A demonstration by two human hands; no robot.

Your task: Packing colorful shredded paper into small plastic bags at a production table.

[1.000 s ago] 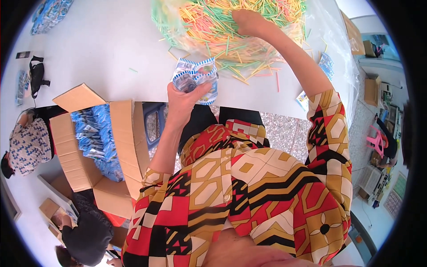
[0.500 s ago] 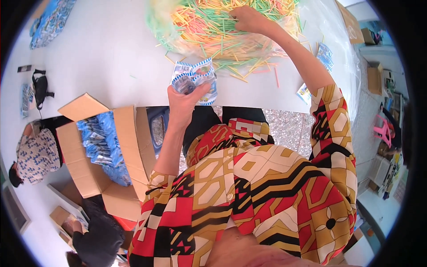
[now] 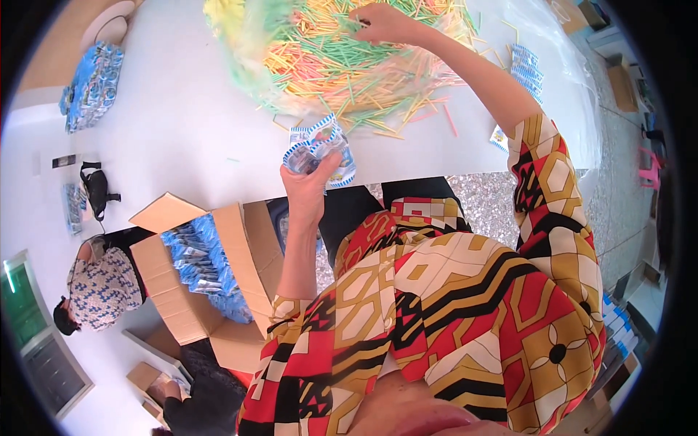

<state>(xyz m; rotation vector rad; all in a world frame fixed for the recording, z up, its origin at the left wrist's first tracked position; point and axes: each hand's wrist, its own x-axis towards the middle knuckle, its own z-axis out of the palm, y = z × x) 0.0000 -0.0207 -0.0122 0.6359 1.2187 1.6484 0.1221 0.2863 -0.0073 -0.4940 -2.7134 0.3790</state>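
My left hand [image 3: 307, 190] is closed around a few small packets [image 3: 318, 145] with blue-and-white striped edges, near the front edge of the table. Its thumb presses across their front. Beyond it lies a large heap of thin pink, yellow, orange and green sticks [image 3: 320, 73] on an opened clear plastic bag [image 3: 251, 80]. My right hand [image 3: 387, 25] is over the far part of this heap, with fingers bent and fingertips drawn together. Whether a stick is between them is too small to tell.
Striped packets [image 3: 526, 71] lie right of the heap. On the left, an open cardboard box [image 3: 174, 309] holds blue packets [image 3: 200, 254]; a blue bundle [image 3: 94, 83] and a black strapped item [image 3: 97, 190] rest on the table. Two other people [image 3: 109, 287] are at lower left.
The view has shifted, so the table and box sit farther right and lower. My right hand has moved a little left over the heap. The left hand still grips the packets.
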